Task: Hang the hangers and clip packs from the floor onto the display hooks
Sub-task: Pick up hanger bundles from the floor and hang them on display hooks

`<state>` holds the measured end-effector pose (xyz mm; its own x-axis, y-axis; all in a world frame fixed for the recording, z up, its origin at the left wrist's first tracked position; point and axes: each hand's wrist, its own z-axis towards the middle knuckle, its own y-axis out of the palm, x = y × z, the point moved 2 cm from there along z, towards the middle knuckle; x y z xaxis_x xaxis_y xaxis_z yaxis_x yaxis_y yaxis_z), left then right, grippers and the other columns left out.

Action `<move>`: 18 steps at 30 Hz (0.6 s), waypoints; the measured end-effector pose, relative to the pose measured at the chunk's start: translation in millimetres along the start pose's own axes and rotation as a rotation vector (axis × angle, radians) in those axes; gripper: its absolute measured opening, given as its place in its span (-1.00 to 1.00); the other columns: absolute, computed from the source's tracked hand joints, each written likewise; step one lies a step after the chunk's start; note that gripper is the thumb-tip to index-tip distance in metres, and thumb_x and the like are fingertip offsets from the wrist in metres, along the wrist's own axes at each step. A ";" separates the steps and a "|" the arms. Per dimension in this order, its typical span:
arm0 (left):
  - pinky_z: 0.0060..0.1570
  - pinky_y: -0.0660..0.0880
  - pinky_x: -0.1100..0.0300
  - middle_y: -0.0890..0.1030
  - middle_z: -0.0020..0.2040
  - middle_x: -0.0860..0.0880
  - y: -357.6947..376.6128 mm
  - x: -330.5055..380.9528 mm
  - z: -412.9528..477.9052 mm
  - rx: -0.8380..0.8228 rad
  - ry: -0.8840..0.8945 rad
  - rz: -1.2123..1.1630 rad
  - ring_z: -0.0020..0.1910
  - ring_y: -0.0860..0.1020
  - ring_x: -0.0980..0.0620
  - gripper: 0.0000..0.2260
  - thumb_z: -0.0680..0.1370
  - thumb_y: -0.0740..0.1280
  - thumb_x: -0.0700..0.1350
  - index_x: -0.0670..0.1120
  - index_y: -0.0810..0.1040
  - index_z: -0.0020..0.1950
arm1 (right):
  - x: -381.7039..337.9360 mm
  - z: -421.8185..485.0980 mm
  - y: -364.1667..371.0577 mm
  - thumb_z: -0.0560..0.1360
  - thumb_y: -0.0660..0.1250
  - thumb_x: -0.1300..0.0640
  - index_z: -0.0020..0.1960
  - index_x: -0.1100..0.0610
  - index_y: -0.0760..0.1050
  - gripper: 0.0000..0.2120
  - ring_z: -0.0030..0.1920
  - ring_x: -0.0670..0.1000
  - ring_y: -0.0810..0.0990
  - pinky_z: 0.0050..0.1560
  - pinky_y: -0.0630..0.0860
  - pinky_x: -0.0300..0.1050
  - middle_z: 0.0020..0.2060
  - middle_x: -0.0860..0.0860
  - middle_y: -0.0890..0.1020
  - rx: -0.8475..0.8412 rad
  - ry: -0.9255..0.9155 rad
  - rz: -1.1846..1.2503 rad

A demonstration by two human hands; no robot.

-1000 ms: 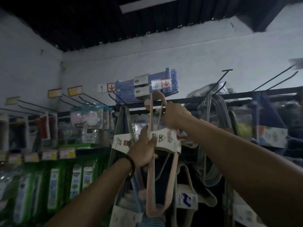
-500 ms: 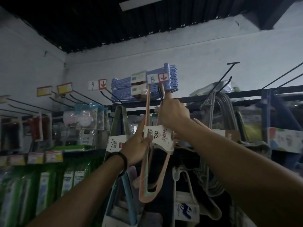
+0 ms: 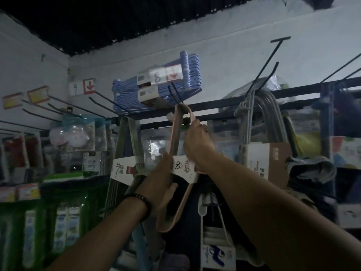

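Note:
A pack of pink hangers with a white paper band marked 8 hangs upright in front of me. Its curved top sits over the black display hook under the price tag marked 8. My left hand grips the pack at the band from the left. My right hand holds the hanger necks just below the hook. The pack's lower corner reaches down to my left wrist.
A stack of blue hangers lies on the top rail. Grey hangers with a cardboard band hang to the right, green hangers to the left. Empty black hooks stick out above. Packaged goods fill the left shelves.
Both hands raised the pink hanger pack, and its top now sits over the hook. My view has tilted upward and moved closer.

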<state>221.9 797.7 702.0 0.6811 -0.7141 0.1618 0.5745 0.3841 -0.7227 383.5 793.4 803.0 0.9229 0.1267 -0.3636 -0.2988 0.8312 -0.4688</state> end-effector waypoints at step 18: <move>0.17 0.55 -0.09 0.53 0.29 0.03 -118.4 -5.0 -242.1 0.219 -0.271 0.338 0.25 0.52 -0.12 -0.77 0.56 0.40 0.15 0.16 0.63 0.20 | -113.7 -214.7 -37.8 0.59 0.23 -0.05 -0.03 0.06 0.54 -0.79 -0.14 0.09 0.63 -0.16 0.64 0.07 -0.12 0.04 0.64 -0.254 -0.441 0.133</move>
<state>40.6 614.1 624.1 0.9231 -0.3611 0.1324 0.3629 0.7037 -0.6109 237.8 631.4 689.2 0.8711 0.4835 -0.0857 -0.4193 0.6417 -0.6422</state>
